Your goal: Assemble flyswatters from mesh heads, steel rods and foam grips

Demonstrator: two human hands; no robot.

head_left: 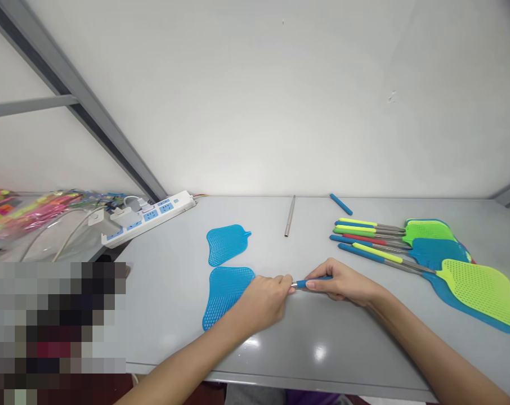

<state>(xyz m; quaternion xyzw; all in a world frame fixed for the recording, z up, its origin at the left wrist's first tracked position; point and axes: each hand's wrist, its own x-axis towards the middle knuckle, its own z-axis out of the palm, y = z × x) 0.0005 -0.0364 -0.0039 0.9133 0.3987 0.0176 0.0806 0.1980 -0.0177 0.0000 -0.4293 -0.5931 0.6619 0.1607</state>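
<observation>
My left hand [265,301] is closed around a metal rod [294,285], of which only a short bit shows past my thumb. A blue fly swatter head [226,289] lies at the left of that fist; whether it joins the rod is hidden by my hand. Between thumb and fingers my right hand [337,281] holds a blue handle grip [300,284], which sits on the rod's end. Just behind, a second blue swatter head [227,243] lies loose on the table, with a bare metal rod [290,215] and another blue grip [341,204] further right.
A stack of assembled fly swatters [478,287] in yellow-green and blue lies at the right. On the left stands a white power strip [153,216] with plugs and cables, beside plastic-wrapped colourful items [39,214]. A white wall [280,112] closes off the table's [166,315] back edge.
</observation>
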